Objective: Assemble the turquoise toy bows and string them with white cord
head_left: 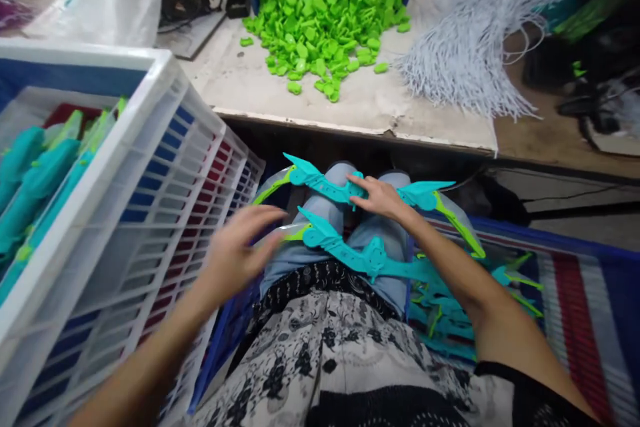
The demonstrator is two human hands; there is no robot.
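Two teal toy bows with green tips lie across my lap. My right hand (381, 197) rests on the middle of the farther bow (320, 181), fingers curled over its grip. The nearer bow (350, 253) runs slantwise over my knees. My left hand (240, 250) hovers beside the nearer bow's left end, blurred by motion, fingers spread and holding nothing. More teal bows (450, 310) are piled at my right side under my forearm.
A white slatted crate (145, 167) at my left holds several teal bows (30, 180). Ahead stands a low table (360, 103) with a heap of green plastic pieces (325, 20) and a bundle of pale grey cords (470, 47). A striped mat (585, 307) lies at right.
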